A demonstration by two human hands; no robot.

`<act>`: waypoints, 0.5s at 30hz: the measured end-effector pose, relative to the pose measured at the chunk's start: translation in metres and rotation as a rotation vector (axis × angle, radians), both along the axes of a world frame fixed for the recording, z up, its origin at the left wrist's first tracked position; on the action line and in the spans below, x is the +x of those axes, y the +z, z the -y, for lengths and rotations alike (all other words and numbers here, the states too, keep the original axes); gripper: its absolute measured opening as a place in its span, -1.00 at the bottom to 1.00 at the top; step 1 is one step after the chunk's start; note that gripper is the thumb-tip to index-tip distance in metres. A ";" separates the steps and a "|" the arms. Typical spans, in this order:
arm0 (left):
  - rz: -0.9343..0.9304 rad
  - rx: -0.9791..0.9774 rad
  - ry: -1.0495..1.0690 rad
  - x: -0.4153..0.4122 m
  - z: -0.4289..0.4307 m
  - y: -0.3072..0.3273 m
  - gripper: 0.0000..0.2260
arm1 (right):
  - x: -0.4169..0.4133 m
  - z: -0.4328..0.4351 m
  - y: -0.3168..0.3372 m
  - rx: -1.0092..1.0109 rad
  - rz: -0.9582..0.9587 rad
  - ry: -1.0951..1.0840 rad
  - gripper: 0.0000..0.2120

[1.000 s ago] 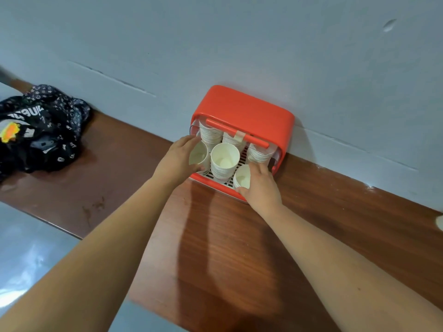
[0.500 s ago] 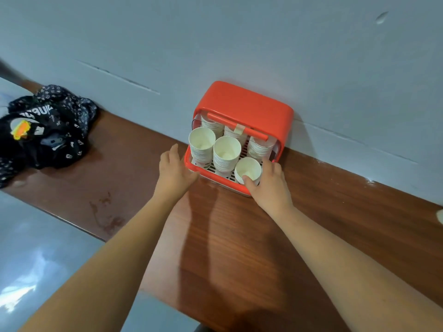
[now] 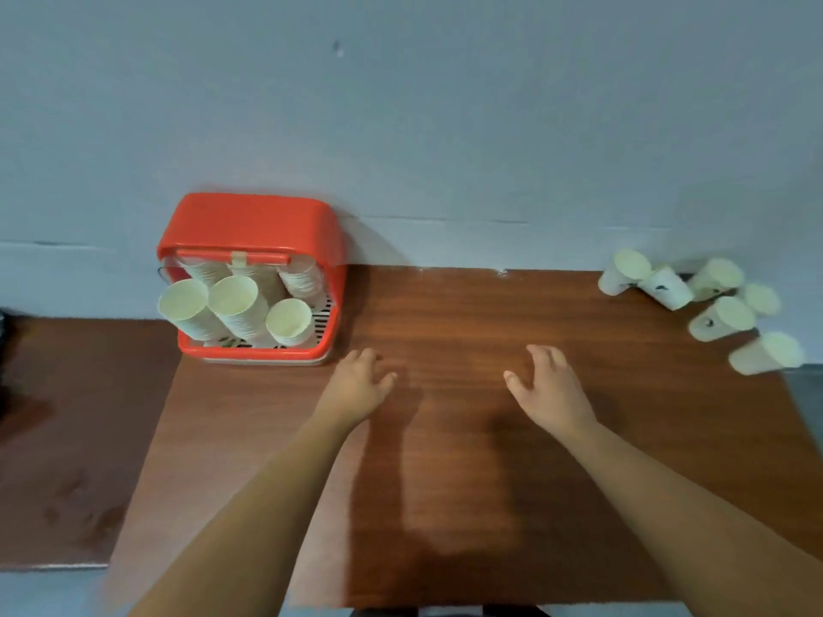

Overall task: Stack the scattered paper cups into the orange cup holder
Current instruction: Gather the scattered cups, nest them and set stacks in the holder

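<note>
Left hand (image 3: 356,389), right hand (image 3: 550,389) hovering spread, empty; I'm logging stacks (image 3: 236,305) in orange cup holder (image 3: 249,220), scattered cups (image 3: 721,313) lying unstacked.

The left hand (image 3: 356,387) and the right hand (image 3: 550,389) are over the table (image 3: 467,313), apart from each other. The cup holder (image 3: 249,220) stands to the left of the left hand and a little beyond it, against the wall (image 3: 401,126), with stacks of cups (image 3: 236,305) in it. The loose cups (image 3: 721,320) lie in a group well to the right of the right hand, beyond it.
</note>
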State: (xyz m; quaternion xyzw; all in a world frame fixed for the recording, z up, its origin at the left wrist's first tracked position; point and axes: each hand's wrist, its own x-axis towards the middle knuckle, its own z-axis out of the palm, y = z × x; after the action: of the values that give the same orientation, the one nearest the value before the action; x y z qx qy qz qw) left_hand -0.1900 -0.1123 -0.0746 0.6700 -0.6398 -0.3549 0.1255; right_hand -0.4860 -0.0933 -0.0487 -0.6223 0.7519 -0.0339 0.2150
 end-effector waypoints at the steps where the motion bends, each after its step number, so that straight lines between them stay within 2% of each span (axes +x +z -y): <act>1: 0.007 -0.016 -0.047 -0.027 0.007 0.005 -0.63 | -0.028 -0.003 0.005 -0.014 0.000 -0.035 -0.37; 8: 0.014 -0.097 -0.285 -0.237 0.044 0.047 -0.60 | -0.222 -0.020 0.034 -0.130 -0.005 -0.218 -0.40; 15: 0.008 -0.177 -0.475 -0.427 0.080 0.058 -0.58 | -0.390 -0.023 0.040 -0.191 0.006 -0.410 -0.42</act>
State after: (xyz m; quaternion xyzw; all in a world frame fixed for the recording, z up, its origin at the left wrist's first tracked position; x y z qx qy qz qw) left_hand -0.6169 -0.1924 -0.0165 0.4887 -0.8083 -0.3145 0.0943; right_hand -0.8761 -0.0700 -0.0085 -0.4740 0.8554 -0.1497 0.1458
